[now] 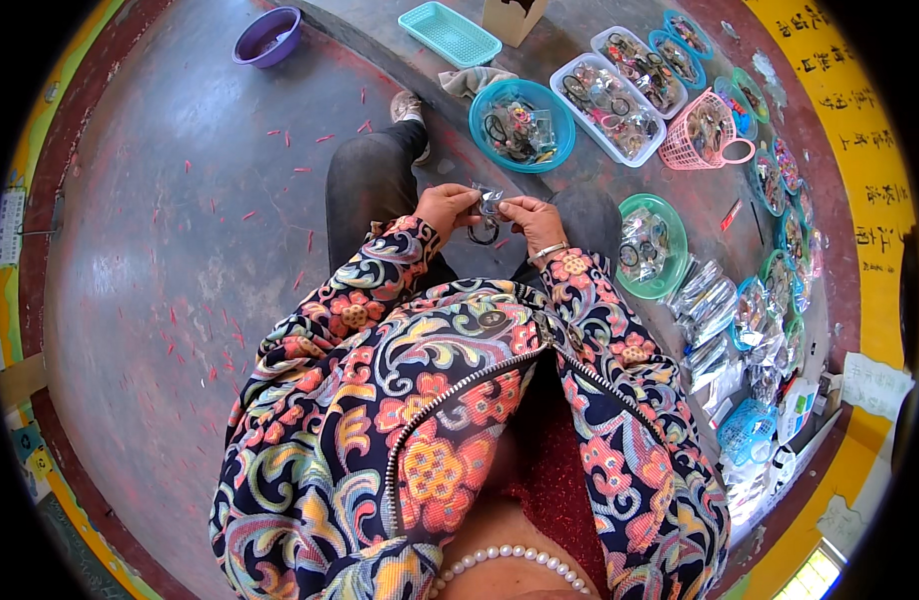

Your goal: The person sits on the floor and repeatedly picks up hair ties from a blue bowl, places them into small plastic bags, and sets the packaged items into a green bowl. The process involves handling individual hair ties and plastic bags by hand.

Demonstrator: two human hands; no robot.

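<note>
Between my knees, both hands pinch a small shiny clear plastic bag (490, 203). My left hand (448, 211) holds its left edge and my right hand (536, 224) its right edge, fingers closed. A thin dark loop (484, 236), like a hair tie, hangs just under the bag; I cannot tell whether it is inside or attached. Beyond my hands stands a blue basin (477, 120) with bagged dark loops and other small pieces. By my right knee a green basin (670, 270) holds more clear bags with dark loops.
White trays (648, 156) of small goods, a pink basket (680, 150) and several round baskets line the right side. Silvery packets (702, 300) lie piled beside me. A turquoise tray (448, 35) and a purple basin (248, 50) stand farther off. Red scraps litter the floor (160, 290).
</note>
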